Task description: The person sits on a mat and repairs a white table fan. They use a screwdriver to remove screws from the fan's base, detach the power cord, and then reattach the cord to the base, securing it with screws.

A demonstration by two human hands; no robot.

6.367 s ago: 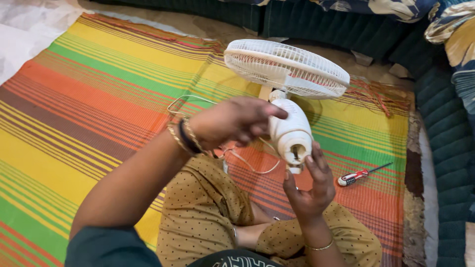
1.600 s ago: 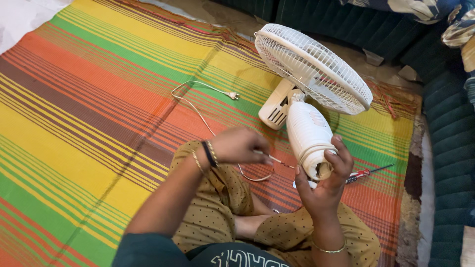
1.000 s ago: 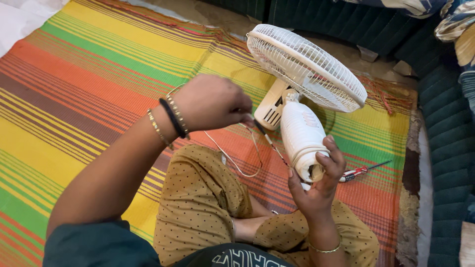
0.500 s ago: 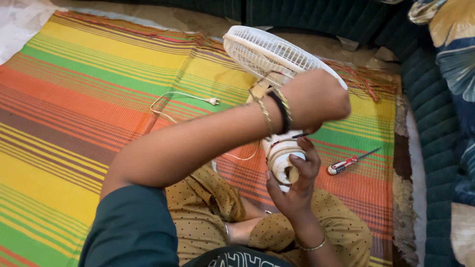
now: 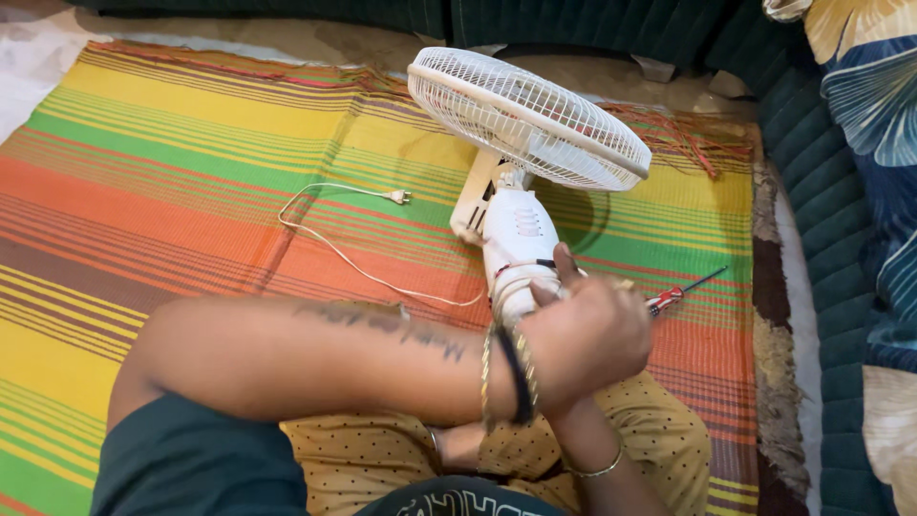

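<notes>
A white table fan (image 5: 521, 229) lies tilted over my lap, its round grille (image 5: 530, 119) facing away. My left hand (image 5: 585, 334) is closed in a fist against the back of the motor housing, thumb up, where loops of white power cord (image 5: 334, 250) wrap the housing. The cord trails from there across the mat to its plug (image 5: 399, 197). My right hand is hidden under the left; only its wrist (image 5: 585, 444) with a thin bangle shows.
A red-handled screwdriver (image 5: 669, 298) lies on the striped mat (image 5: 172, 162) just right of my hands. A dark teal sofa (image 5: 821, 201) runs along the right and back, with a floral cushion (image 5: 874, 96) on it.
My left hand has swung from the left, over the fan, down to the back of the motor housing with the cord. The fan has tilted further away.
</notes>
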